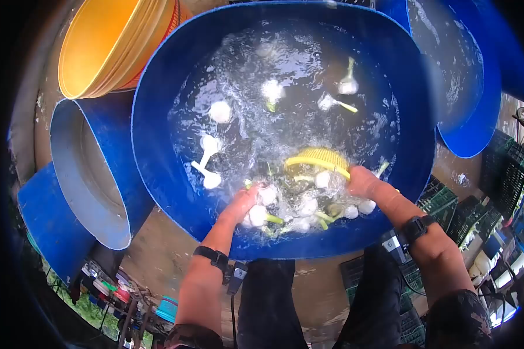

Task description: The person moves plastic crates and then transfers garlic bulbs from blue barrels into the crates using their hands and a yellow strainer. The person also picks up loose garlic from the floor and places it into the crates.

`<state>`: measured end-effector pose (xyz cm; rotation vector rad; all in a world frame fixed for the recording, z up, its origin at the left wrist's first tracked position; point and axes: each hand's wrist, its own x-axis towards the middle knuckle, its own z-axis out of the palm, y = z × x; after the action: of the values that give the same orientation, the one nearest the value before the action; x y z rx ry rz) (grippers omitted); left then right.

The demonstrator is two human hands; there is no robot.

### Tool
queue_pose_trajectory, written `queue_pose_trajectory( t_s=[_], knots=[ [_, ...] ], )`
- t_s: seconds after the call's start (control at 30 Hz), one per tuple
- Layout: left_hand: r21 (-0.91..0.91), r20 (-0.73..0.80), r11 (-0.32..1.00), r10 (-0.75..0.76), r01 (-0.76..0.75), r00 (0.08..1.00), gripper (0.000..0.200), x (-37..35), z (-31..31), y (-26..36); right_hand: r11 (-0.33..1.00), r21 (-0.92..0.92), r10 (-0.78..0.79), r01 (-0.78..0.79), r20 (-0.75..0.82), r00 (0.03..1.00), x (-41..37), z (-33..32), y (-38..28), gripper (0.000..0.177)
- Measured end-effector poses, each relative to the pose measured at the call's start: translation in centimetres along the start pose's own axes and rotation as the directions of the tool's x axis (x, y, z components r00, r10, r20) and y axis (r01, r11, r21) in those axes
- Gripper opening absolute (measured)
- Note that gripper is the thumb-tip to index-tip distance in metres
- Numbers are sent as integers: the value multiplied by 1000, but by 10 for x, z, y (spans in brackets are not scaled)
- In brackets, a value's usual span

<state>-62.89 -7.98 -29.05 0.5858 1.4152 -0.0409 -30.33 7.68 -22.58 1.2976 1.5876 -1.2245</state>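
Observation:
A big blue tub [157, 134] holds churning water with several white garlic bulbs [220, 111] floating in it. My right hand [364, 181] grips the rim of a yellow basket [319, 158] that is half sunk in the water near the tub's front. My left hand [243, 202] is in the water among a cluster of bulbs [304, 207] by the front wall; whether it holds one is hidden by the splashing. Both wrists wear black bands.
A stack of yellow-orange basins [102, 43] stands at the back left. A blue barrel [93, 174] lies on its side at the left. More blue tubs [471, 81] sit at the back right. Dark crates [506, 168] stand at the right on a wet floor.

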Motion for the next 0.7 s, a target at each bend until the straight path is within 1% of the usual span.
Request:
queue_pose_trajectory(
  t_s=[0.03, 0.07, 0.1, 0.17, 0.2, 0.23, 0.27, 0.3, 0.33, 0.37, 0.4, 0.43, 0.47, 0.5, 0.53, 0.57, 0.6, 0.63, 0.67, 0.7],
  knots=[
    [-527, 184, 767, -316, 365, 931, 50, -21, 12, 23, 993, 119, -16, 14, 15, 1000, 0, 17, 15, 29],
    [-672, 285, 616, -295, 410, 912, 57, -37, 21, 44, 951, 294, 92, -92, 15, 996, -7, 16, 8, 22],
    [-723, 328, 587, -172, 364, 929, 63, -33, 27, 28, 847, 427, 206, -317, 286, 936, -21, -6, -12, 21],
    [-703, 362, 572, -224, 423, 905, 66, -43, 24, 56, 758, 589, 57, -280, 368, 928, -13, 11, -6, 21],
    [-693, 308, 602, -250, 397, 918, 67, -43, 24, 65, 725, 640, 81, -254, 287, 954, -14, 17, -14, 21],
    [-684, 301, 615, -251, 392, 920, 67, -41, 25, 75, 686, 691, 110, -227, 209, 972, -20, 27, -23, 20],
    [-705, 242, 625, -232, 335, 942, 61, -38, 25, 82, 651, 735, 59, -191, 201, 978, -26, 30, -31, 21],
    [-722, 180, 634, -215, 278, 960, 56, -38, 23, 87, 638, 747, 47, -185, 202, 978, -31, 29, -37, 21],
    [-734, 176, 614, -240, 290, 955, 53, -36, 19, 88, 608, 774, 18, -180, 213, 977, -37, 29, -39, 23],
    [-718, 174, 629, -253, 298, 952, 53, -44, 19, 95, 572, 800, -9, -178, 223, 975, -46, 28, -42, 25],
    [-680, -2, 711, -245, 178, 969, 53, -53, 19, 114, 550, 818, 4, -168, 198, 980, -55, 25, -46, 28],
    [-614, -167, 787, -202, 59, 965, 53, -60, 22, 137, 518, 850, -51, -90, 135, 989, -63, 21, -48, 30],
    [-598, -195, 799, -214, 56, 957, 52, -79, 27, 169, 485, 874, -74, -26, 71, 995, -76, 17, -45, 31],
    [-572, -273, 793, 56, -209, 960, 51, -71, 28, 156, 479, 870, -51, 115, -103, 993, -89, 14, -43, 32],
    [-588, -273, 772, 90, -240, 958, 50, -91, 38, 190, 514, 839, -22, 178, -195, 981, -92, 19, -33, 31],
    [-595, -276, 766, 91, -244, 957, 50, -116, 52, 230, 510, 833, -17, 214, -239, 971, -111, 8, -22, 32],
    [-558, -275, 778, 157, -290, 949, 51, -132, 67, 254, 503, 830, -1, 241, -278, 960, -134, -6, -9, 33],
    [-512, -293, 785, 222, -349, 930, 51, -144, 81, 275, 491, 823, -6, 284, -323, 946, -158, -17, 4, 35],
    [-497, -258, 796, 244, -345, 935, 51, -157, 101, 298, 475, 833, 33, 283, -338, 941, -183, -18, 22, 35],
    [-431, -276, 814, 292, -390, 916, 51, -174, 127, 319, 420, 822, 60, 385, -448, 892, -210, -15, 42, 38]
  ],
)
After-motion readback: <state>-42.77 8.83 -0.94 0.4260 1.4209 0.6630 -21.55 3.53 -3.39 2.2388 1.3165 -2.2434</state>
